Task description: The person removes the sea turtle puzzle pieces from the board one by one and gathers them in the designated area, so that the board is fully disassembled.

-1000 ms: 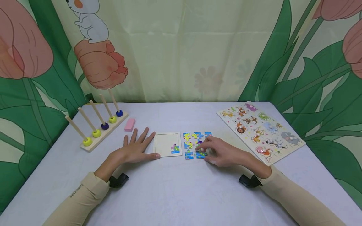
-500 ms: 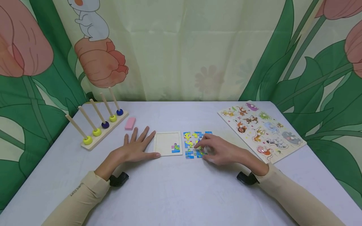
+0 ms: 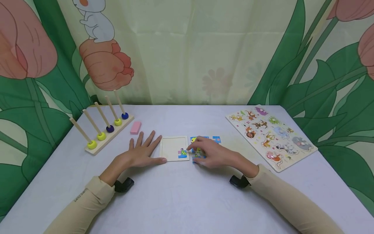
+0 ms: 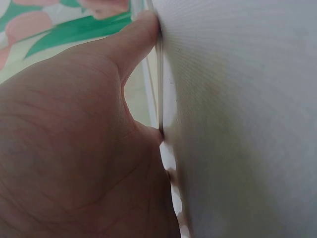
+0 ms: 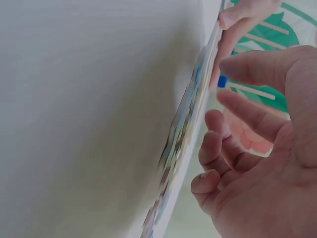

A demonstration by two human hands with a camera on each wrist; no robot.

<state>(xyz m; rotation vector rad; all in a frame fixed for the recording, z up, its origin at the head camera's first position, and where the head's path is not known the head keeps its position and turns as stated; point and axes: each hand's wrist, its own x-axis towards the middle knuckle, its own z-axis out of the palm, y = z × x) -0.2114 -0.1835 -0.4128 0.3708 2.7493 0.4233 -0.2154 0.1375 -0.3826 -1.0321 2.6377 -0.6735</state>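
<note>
My left hand lies with fingers spread at the left side of a small wooden puzzle tray. Its thumb and index fingertip rest at the tray's edge, and the left wrist view shows the thumb against the rim. A joined patch of colourful jigsaw sits in the tray's lower right corner. My right hand hovers over the loose jigsaw pieces beside the tray, covering most of them. In the right wrist view its thumb and index finger stand apart with nothing between them; the other fingers curl loosely.
A peg stand with yellow and blue beads stands at the left. Near it lies a pink block. An animal knob-puzzle board lies at the right on the white-covered table. Behind hangs a printed curtain.
My right hand has shifted left across the loose pieces toward the tray, uncovering a blue piece at the upper right. The left hand stays in place at the tray.
</note>
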